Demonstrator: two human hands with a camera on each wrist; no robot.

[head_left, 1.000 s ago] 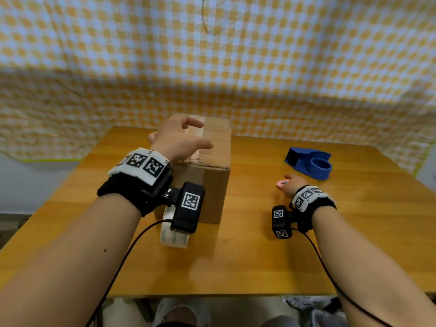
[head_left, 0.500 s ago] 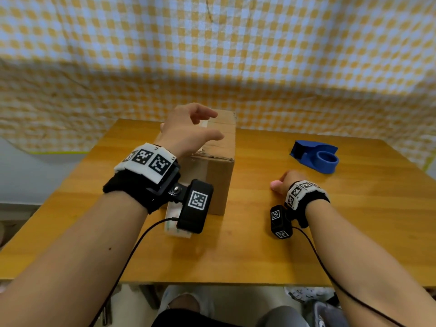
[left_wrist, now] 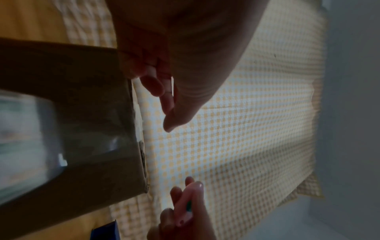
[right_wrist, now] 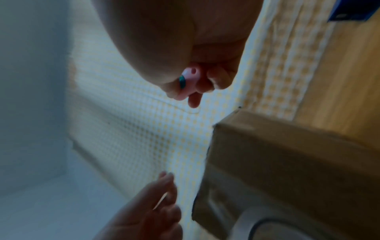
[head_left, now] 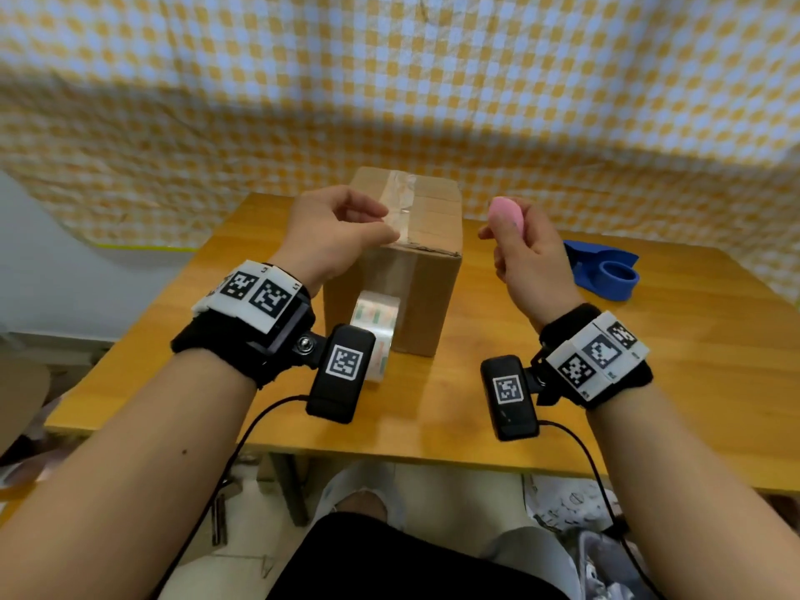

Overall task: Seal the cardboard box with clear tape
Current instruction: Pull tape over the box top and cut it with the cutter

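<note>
Fingers of the left hand (head_left: 333, 236) curl in with thumb and forefinger meeting at the near top edge of the cardboard box (head_left: 402, 270), just where the strip of clear tape (head_left: 400, 197) on its lid ends; they look to be pinching that tape, though in the left wrist view the fingertips (left_wrist: 168, 100) are dark against the light and the film between them cannot be made out. The right hand (head_left: 524, 253) is clenched round a small pink cutter (head_left: 506, 214), held upright in the air just right of the box, likely brought up to sever the tape at the pinch; the right wrist view shows its pink end with a green part (right_wrist: 190, 76) poking out between the fingers.

The box stands on the wooden table (head_left: 649, 383) near the middle of its far edge, with one strip already running front to back along the lid. A tape roll (head_left: 374, 322) stands against the box's near face, partly hidden by the left wrist camera, so I judge the strip leads down to it. A blue tape dispenser (head_left: 606, 275) lies towards the far right corner, apart from both hands. A yellow checked cloth (head_left: 389, 80) hangs behind the table
</note>
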